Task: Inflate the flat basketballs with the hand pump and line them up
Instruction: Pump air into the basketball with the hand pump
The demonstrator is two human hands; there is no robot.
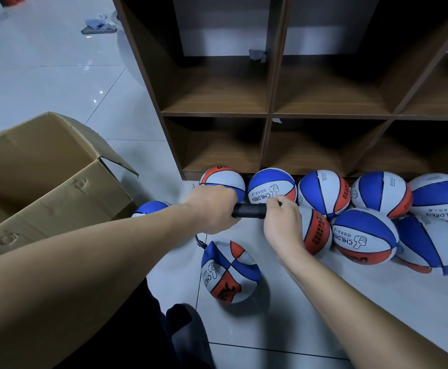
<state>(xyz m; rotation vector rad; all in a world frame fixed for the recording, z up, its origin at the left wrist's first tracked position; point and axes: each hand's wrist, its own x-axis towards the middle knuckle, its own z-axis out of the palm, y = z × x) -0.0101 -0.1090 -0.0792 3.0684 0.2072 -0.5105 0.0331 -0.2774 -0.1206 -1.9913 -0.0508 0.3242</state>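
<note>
Both forearms are reaching forward: left hand (212,209) is gripping the black hand pump (249,211), right hand (281,222) is pinching its other end. Below, the half-flat basketball (229,271) is lying unsupported, so its hose (200,242) may be slipping out.

Hand pump (249,211): black barrel. Hose (199,242): black. Near ball (229,271): blue, white and orange panels, black seams, black print on white. Far row of balls (324,193): same blue/white/orange panel pattern, "CHILDREN" in black with a thumbs-up outline. Cardboard box (44,182), left: plain tan-brown. Shelf unit (270,113): dark brown wood grain. Floor (58,83): pale grey-white glossy tiles, dark grout lines. Cloth (99,25), far left: grey-blue.
</note>
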